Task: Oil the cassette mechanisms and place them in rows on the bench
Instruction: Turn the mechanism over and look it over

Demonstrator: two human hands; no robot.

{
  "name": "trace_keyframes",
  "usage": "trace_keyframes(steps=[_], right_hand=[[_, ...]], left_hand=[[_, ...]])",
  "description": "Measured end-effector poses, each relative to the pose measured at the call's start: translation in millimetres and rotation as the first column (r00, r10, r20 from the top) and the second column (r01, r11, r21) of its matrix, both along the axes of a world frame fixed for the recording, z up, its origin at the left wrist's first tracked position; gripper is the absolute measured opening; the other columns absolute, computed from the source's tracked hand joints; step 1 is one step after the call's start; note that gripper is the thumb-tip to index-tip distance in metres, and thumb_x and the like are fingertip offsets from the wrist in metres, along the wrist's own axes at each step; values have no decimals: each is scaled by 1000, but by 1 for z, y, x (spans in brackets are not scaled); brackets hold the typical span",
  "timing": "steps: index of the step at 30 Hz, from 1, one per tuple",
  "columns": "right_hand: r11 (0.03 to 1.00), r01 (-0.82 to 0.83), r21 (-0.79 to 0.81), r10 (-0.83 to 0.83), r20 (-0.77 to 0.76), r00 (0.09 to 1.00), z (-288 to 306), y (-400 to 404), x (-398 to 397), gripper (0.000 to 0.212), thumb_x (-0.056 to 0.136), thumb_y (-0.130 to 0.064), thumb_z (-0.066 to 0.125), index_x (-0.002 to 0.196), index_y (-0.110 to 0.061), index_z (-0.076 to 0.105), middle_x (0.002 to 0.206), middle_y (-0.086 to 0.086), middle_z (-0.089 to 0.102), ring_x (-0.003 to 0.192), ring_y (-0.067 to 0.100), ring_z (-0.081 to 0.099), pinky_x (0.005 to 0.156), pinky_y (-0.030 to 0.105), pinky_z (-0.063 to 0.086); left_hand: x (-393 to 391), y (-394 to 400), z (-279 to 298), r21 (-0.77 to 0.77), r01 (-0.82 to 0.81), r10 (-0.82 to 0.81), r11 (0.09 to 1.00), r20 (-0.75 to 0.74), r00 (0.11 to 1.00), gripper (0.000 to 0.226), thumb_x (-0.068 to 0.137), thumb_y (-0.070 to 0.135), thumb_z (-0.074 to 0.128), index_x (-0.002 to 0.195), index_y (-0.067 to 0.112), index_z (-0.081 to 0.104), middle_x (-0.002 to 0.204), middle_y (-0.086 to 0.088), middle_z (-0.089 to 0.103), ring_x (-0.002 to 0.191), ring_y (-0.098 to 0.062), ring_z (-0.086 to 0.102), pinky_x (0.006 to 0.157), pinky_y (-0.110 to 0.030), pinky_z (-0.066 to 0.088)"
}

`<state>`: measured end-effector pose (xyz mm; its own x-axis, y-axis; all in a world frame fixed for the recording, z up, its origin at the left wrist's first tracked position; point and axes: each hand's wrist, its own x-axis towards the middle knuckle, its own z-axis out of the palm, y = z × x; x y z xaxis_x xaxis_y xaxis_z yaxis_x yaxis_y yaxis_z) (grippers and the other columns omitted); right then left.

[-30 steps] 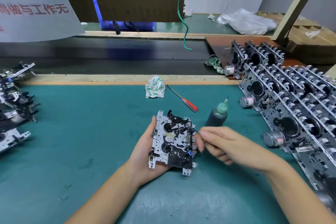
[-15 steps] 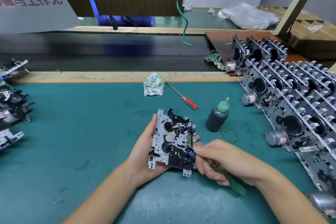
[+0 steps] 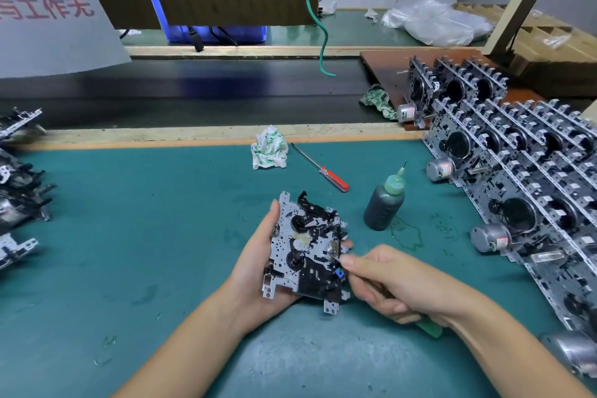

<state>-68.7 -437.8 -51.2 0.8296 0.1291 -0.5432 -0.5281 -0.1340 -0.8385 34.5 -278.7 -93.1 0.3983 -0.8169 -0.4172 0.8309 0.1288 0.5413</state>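
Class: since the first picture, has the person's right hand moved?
Yes. The right hand has dropped toward the person, away from the oil bottle, and lies beside the lower right of the cassette mechanism.

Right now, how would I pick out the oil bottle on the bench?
Start at the green bench mat, then look between the cassette mechanism in the left hand and the rows of mechanisms on the right. The oil bottle stands upright there, the only dark bottle, with a green needle-tipped cap.
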Motion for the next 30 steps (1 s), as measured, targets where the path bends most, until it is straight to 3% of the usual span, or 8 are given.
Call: trace_keyframes(steps=[5, 11, 17, 21, 25, 30], right_hand=[[999, 8, 47, -8, -9, 1000, -1, 0, -1, 54, 99, -34, 36, 48, -19, 47, 32, -4, 25, 28, 6, 15, 32, 12, 17], [1000, -6, -6, 6, 37, 999, -2, 1, 1, 61, 100, -34, 36, 42, -21, 50, 30, -4, 28, 28, 8, 16, 35, 13, 18], [996, -48, -77, 53, 54, 997, -1, 1, 0, 57, 100, -36, 34, 47, -21, 49, 32, -3, 40, 26, 7, 30, 32, 15, 21], [991, -68, -112, 77, 76, 994, 1, 0, 2, 63, 102, -32, 33, 41, -22, 46, 27, -4, 34, 25, 9, 27, 37, 19, 26], [992, -63, -105, 69, 56, 996, 0, -2, 3, 58, 102, -33, 35, 47, -15, 43, 26, -3, 30, 23, 8, 22, 34, 16, 24], [988, -115, -105, 121, 50, 991, -2, -5, 3, 59, 100, -39, 35, 43, -21, 40, 28, -3, 28, 24, 9, 20, 33, 15, 21]], left_hand=[[-1, 0, 3, 9, -5, 5, 1000, -2, 1000, 71, 88, 63, 36, 117, 6, 67, 123, -23, 61, 107, -32, 64, 91, -40, 52], [-1, 1, 4, 19, -8, 8, 1000, 4, 1000, 72, 87, 63, 38, 118, 5, 66, 125, -24, 60, 107, -32, 63, 92, -41, 52], [0, 0, 4, 44, -19, 19, 999, 5, 1000, 72, 87, 64, 38, 118, 6, 66, 124, -24, 60, 108, -32, 63, 92, -42, 50], [-1, -2, 4, 46, -31, 30, 998, 19, 999, 71, 88, 63, 37, 115, 5, 68, 121, -24, 62, 105, -32, 65, 89, -40, 54], [-1, -2, 2, 38, -34, 33, 999, 33, 999, 69, 88, 63, 36, 108, 6, 72, 117, -23, 64, 101, -31, 66, 85, -38, 55], [-3, -3, 3, 43, -42, 40, 998, 48, 998, 68, 87, 61, 38, 108, 6, 71, 116, -24, 65, 100, -32, 67, 83, -39, 57]])
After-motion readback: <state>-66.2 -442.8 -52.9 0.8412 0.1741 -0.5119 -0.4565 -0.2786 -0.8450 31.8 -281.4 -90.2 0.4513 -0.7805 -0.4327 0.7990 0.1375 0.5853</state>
